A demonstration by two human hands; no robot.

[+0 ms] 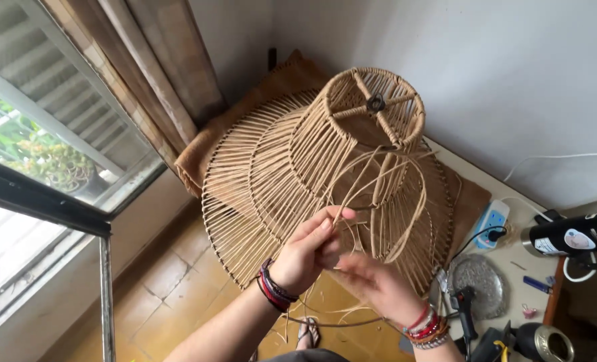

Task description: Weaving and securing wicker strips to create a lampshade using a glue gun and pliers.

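A large woven lampshade of pale cane stands tilted in the middle of the view, its narrow ringed top toward one o'clock and its wide rim sweeping down toward seven o'clock. Loose cane strands loop out of its side. The left hand sits at six o'clock below the lampshade, its grip pinched on one of those strands between thumb and fingertips. The right hand lies just beside it at five o'clock, palm up and blurred; whether its grip is clenched I cannot tell. Both wrists carry bead bracelets. At four o'clock a tabletop carries a power strip, a round metal dish and a black heat gun. A window fills nine o'clock.
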